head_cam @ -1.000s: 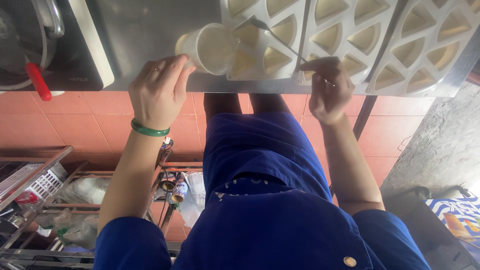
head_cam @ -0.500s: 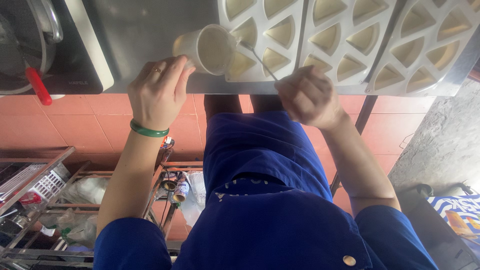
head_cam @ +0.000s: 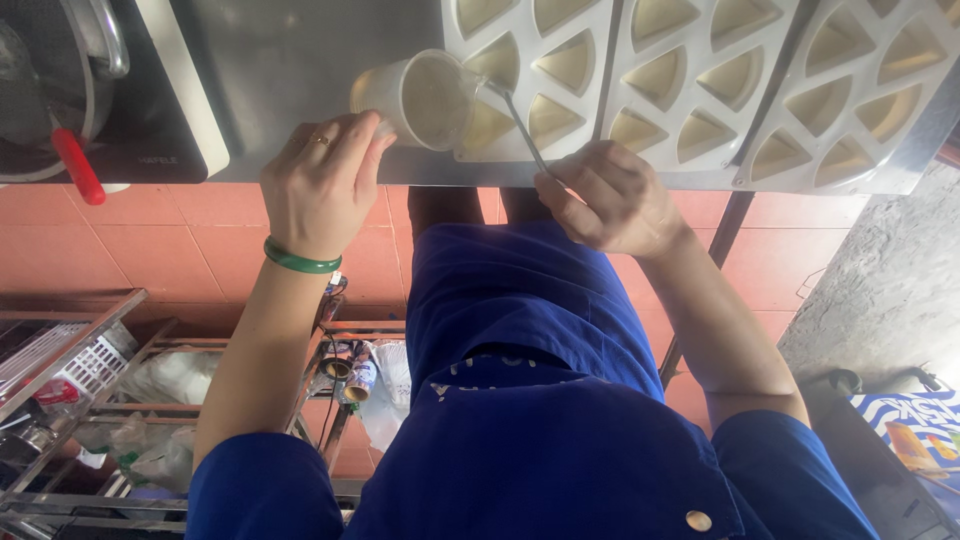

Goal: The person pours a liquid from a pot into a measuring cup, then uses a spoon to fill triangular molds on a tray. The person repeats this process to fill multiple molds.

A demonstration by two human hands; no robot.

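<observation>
Since a second ago, the right hand (head_cam: 612, 197) has dropped back from the moulds toward the body and now sits below the table edge, while the cup has tipped further over. Only the head view is given, and it looks straight down past a blue shirt (head_cam: 540, 400). The left hand (head_cam: 322, 182), with a green bangle (head_cam: 300, 260) at the wrist, wraps its fingers round the base of a pale plastic cup (head_cam: 418, 98) and holds it on its side, mouth toward the nearest white mould tray (head_cam: 530, 70), probably so the cream-coloured batter inside runs out. The right hand is curled closed, pinching the handle of a thin metal spoon (head_cam: 520, 125) whose bowl reaches to the cup's lip, seemingly to guide the flow into a triangular pocket. More filled trays (head_cam: 790, 80) lie side by side on the steel table (head_cam: 290, 50), and a red-handled strainer (head_cam: 60, 120) rests at far left.
</observation>
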